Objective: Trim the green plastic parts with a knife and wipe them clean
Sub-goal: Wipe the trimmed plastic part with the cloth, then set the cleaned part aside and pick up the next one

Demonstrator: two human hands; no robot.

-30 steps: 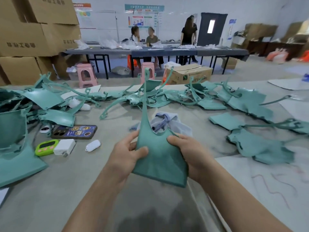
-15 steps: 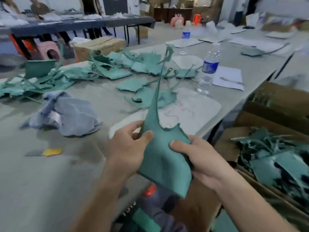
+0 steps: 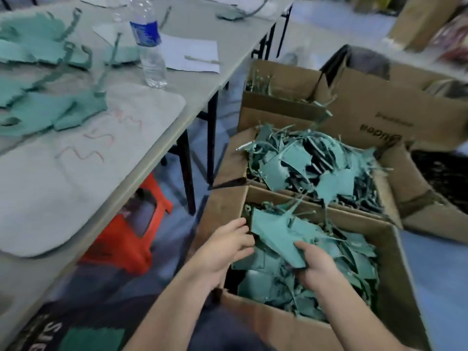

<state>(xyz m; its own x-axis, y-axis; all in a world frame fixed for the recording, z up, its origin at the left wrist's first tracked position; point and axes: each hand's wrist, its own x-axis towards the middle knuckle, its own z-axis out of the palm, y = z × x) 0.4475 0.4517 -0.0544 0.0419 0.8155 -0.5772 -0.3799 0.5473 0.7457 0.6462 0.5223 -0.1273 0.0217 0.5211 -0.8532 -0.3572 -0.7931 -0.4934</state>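
A green plastic part (image 3: 274, 234) lies flat over the pile in the near cardboard box (image 3: 395, 287). My left hand (image 3: 225, 247) grips its left edge at the box's left wall. My right hand (image 3: 315, 264) grips its near corner, thumb on top. Under it the box holds several more green parts (image 3: 349, 264). More untrimmed green parts (image 3: 58, 110) lie on the table (image 3: 192, 97) at the upper left. No knife shows.
A second box (image 3: 390, 171) of green parts stands just behind, with two more cardboard boxes (image 3: 278, 110) beyond. A water bottle (image 3: 149, 41), white paper (image 3: 192, 55) and a white board (image 3: 114, 153) sit on the table. An orange stool (image 3: 126, 239) stands underneath.
I have turned right from the table towards the floor boxes. Both hands have carried the green part down from upright and laid it flat on the near box's pile.
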